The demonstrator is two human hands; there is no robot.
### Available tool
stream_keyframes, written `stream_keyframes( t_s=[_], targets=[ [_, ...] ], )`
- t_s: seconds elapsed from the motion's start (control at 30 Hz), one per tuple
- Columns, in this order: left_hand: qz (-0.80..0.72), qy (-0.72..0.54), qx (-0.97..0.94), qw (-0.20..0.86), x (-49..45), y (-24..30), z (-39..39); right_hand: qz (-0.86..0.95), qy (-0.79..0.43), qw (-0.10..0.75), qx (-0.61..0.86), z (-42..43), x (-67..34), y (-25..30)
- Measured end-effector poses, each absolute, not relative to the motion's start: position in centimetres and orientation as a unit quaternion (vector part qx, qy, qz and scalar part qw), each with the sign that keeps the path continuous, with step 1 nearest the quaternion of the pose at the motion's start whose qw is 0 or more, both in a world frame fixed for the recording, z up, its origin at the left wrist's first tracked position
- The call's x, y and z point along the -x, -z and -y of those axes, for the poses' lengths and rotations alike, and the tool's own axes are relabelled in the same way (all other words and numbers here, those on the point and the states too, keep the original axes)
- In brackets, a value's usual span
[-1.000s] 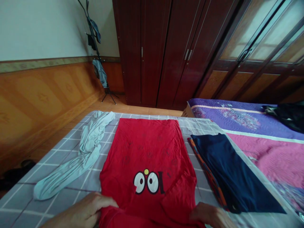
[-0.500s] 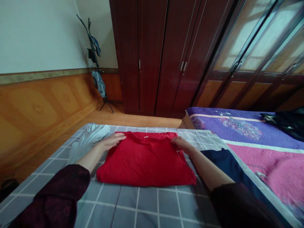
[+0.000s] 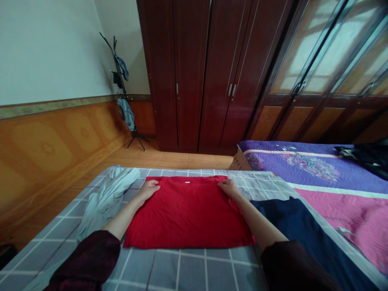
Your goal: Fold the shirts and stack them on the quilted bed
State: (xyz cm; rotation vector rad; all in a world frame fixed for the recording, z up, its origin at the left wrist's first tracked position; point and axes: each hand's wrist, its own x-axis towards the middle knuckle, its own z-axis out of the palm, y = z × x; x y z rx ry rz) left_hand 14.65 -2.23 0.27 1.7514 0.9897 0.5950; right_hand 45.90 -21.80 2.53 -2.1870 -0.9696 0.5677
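A red shirt (image 3: 188, 214) lies folded into a wide shape on the grey checked bedspread (image 3: 194, 268). Its small white label shows near the middle of the far edge. My left hand (image 3: 149, 189) is closed on the shirt's far left corner, thumb on top. At the far right corner my right hand (image 3: 228, 187) pinches the red cloth. Both forearms, in dark sleeves, reach along the shirt's two sides. To the left lies a crumpled pale garment (image 3: 104, 198). A dark blue garment (image 3: 291, 222) is spread to the right, partly behind my right arm.
A second bed with a purple and pink cover (image 3: 303, 161) stands at the right, a black item (image 3: 366, 155) on it. Dark red wardrobes (image 3: 194, 81) line the far wall. A coat stand (image 3: 123, 87) holding clothes is in the far left corner.
The shirt's far edge and neckline have become flatter and straighter, and its body looks smoother. My hands stay at the two far corners. The view has tilted slightly up.
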Motion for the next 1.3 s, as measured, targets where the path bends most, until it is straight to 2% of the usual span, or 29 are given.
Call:
stream_keyframes(
  t_s=[0.1,0.2,0.33,0.43,0.63,0.83,1.0,1.17,1.3],
  targets=[
    [-0.420,-0.274,-0.759,0.416,-14.4,-0.8,4.3,0.414,-0.119,0.268,0.862,22.7,-43.7,-3.1],
    [-0.351,-0.273,-0.836,0.322,-13.2,-0.8,8.0,0.499,-0.045,0.223,0.836,24.4,-40.1,-3.3],
    [-0.240,-0.140,-0.957,0.084,-10.6,1.6,11.2,0.612,-0.031,0.155,0.775,26.9,-37.1,-2.8],
    [-0.287,-0.133,-0.949,0.015,-9.0,2.9,11.2,0.597,-0.020,0.121,0.793,28.6,-38.3,-3.3],
    [-0.263,-0.165,-0.950,0.009,-9.0,2.4,11.5,0.486,-0.012,0.113,0.867,34.4,-41.5,-4.9],
    [-0.292,-0.161,-0.943,0.017,-9.7,4.0,11.9,0.449,-0.102,0.122,0.879,38.9,-40.8,-2.9],
    [-0.211,-0.196,-0.957,0.042,-7.7,2.2,13.7,0.431,-0.138,0.139,0.881,39.0,-41.0,-2.5],
    [-0.159,-0.134,-0.978,-0.009,-2.6,3.4,14.8,0.423,-0.097,0.076,0.898,39.5,-40.4,-2.7],
    [-0.183,-0.089,-0.978,-0.050,0.4,5.5,14.1,0.437,-0.058,0.012,0.897,39.6,-39.3,-3.1]
  ],
)
